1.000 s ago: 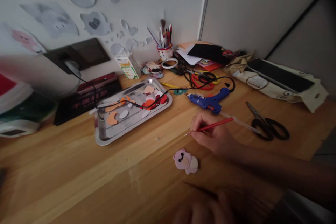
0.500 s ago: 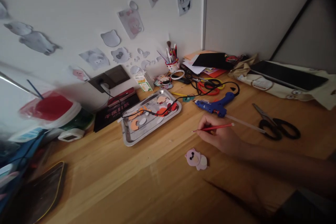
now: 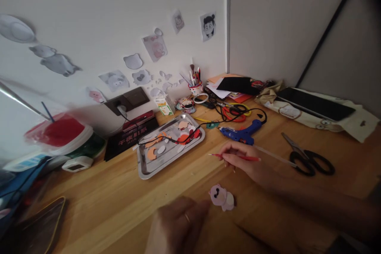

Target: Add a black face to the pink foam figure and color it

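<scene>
My right hand pinches a slim red pen, its thin tip pointing left above the table. Below it lies a small pink animal figure with a dark mark on its face and a pale belly. My left hand, wearing a ring, is at the bottom, its fingers reaching toward the figure's left edge. That hand is blurred, and I cannot tell whether it touches the figure or holds anything. Just beyond my right hand rests a blue glue gun with a clear glue stick in its back.
A metal tray holds orange, red and white cut-outs, with a black cord across it. Black-handled scissors lie at right. Behind are a pen cup, papers and a dark tablet. A red-lidded tub stands at left.
My left hand has come into view from the bottom, near the pink figure. My right hand still has the pen, now held flatter. The camera view has tilted up slightly.
</scene>
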Available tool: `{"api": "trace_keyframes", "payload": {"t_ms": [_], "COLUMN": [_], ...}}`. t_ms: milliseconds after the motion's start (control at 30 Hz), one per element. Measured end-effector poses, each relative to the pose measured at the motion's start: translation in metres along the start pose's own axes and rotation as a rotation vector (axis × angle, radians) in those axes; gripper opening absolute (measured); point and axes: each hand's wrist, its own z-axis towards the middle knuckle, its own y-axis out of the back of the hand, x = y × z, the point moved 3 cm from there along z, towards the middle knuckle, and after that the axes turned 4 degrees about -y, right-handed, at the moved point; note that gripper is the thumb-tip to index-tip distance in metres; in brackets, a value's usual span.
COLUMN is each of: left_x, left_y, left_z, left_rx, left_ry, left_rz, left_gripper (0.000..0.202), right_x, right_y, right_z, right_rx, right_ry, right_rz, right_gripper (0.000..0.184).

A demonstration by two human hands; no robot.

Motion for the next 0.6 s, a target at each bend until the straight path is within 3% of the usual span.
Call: {"api": "trace_keyframes", "payload": {"t_ms": [67, 167, 300, 467, 600], "left_x": [0.018, 0.042, 0.055, 0.043, 0.042], "left_y": [0.011, 0.016, 0.005, -0.011, -0.014], "left_z": [0.016, 0.023, 0.032, 0.046, 0.047], "left_rx": [-0.115, -0.15, -0.02, 0.201, 0.218], "left_ry": [0.109, 0.199, 0.197, 0.122, 0.172], "left_rz": [0.037, 0.126, 0.184, 0.184, 0.071], "left_gripper": [0.021, 0.015, 0.021, 0.027, 0.023], "right_x": [0.004, 0.004, -0.001, -0.007, -0.007], "right_y": [0.002, 0.001, -0.004, -0.006, -0.007], "right_z": [0.0, 0.001, 0.002, 0.002, 0.002], "right_rx": [-0.012, -0.009, 0.028, 0.056, 0.066], "right_ry": [-0.034, -0.05, -0.025, -0.052, -0.054], "right_rz": [-0.003, -0.041, -0.021, -0.06, -0.103], "right_gripper": [0.015, 0.016, 0.015, 0.014, 0.016]}}
